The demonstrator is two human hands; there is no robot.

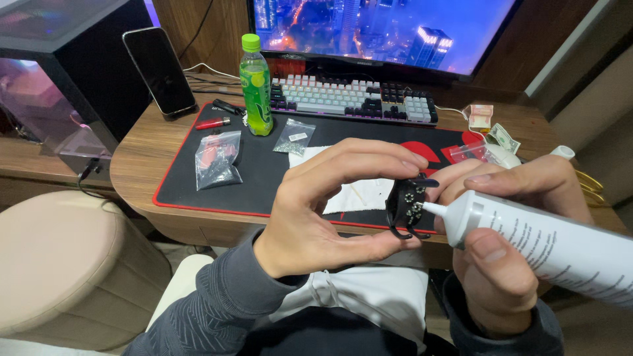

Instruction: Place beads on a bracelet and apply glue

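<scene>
- One small black clip-like piece [407, 206], studded with tiny pale stones, sits pinched in mid-air above the person's lap, just in front of the counter [142, 158] edge.
- Fingers of the left hand [330, 207] grasp it: fingertips curl over its top edge while the thumb props it from below, with the studded face turned toward the nozzle.
- A steady pinch seems best here, with fingertips kept off the studded face so nothing smears.
- Right hand [508, 244] is clenched around a white glue tube [560, 247], thumb pressed on its barrel; the fine nozzle tip touches or nearly touches the studded face.
- Squeezing gently with the thumb looks wise, since a tube this large could flood such small settings; a single small dot at a time is my judgement.
- Bracing the two hands against each other would likely steady the tip.
- Behind the hands, a white cloth [356, 194] lies on the black desk mat [264, 178] with its red border, a handy spot for wiping excess.
- Farther out on the mat lie two small clear bags [217, 158] of parts, a red lighter [212, 123] and a green drink bottle [256, 86].
- Beyond those stand a keyboard [353, 100], a lit monitor [382, 29] and a propped phone [159, 70].
</scene>
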